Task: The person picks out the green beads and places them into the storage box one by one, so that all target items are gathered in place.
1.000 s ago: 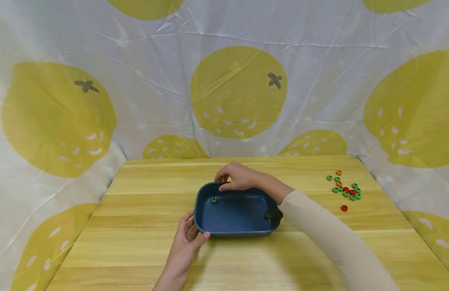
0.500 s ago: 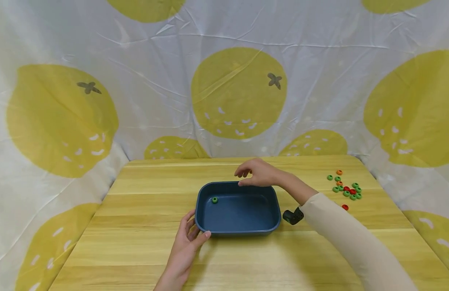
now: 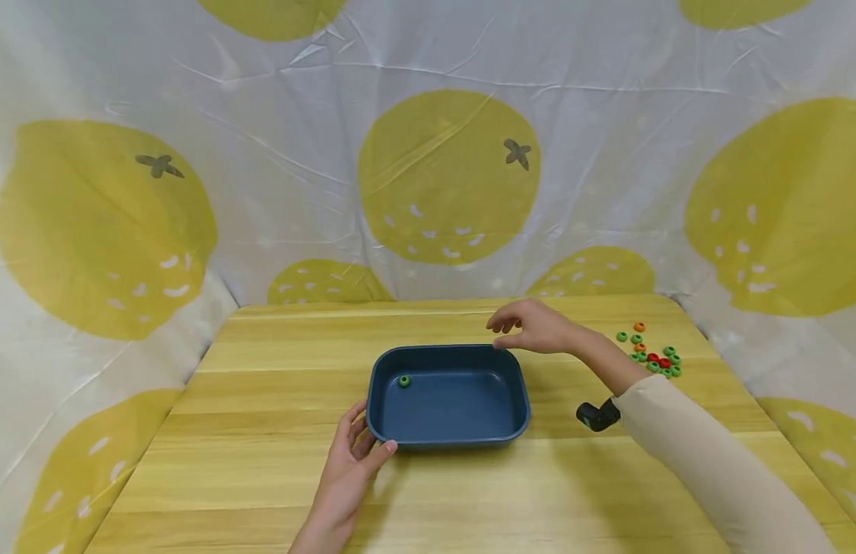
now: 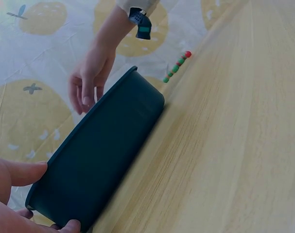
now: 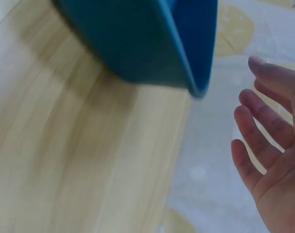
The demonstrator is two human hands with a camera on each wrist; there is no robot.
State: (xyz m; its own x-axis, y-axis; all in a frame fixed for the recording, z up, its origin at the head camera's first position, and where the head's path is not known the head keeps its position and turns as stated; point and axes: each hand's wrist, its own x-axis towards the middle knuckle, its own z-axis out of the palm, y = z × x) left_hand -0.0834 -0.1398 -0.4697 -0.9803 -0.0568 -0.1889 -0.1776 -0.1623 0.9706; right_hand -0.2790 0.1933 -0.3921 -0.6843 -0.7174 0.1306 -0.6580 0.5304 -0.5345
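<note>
The tray [image 3: 463,408], on the bench [image 3: 227,446] with a green bead [image 3: 403,381] at its far left, is best held steady by the left hand [image 3: 348,469], gripped round its near left corner, while the right hand [image 3: 535,327], empty and loosely bent, is best carried clear of its far edge.

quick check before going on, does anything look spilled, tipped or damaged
Nothing looks tipped or damaged: the dark blue basin is upright, with one green bead inside. The other beads lie loosely scattered on the right side of the wooden table; whether spilled, I can't tell.
</note>
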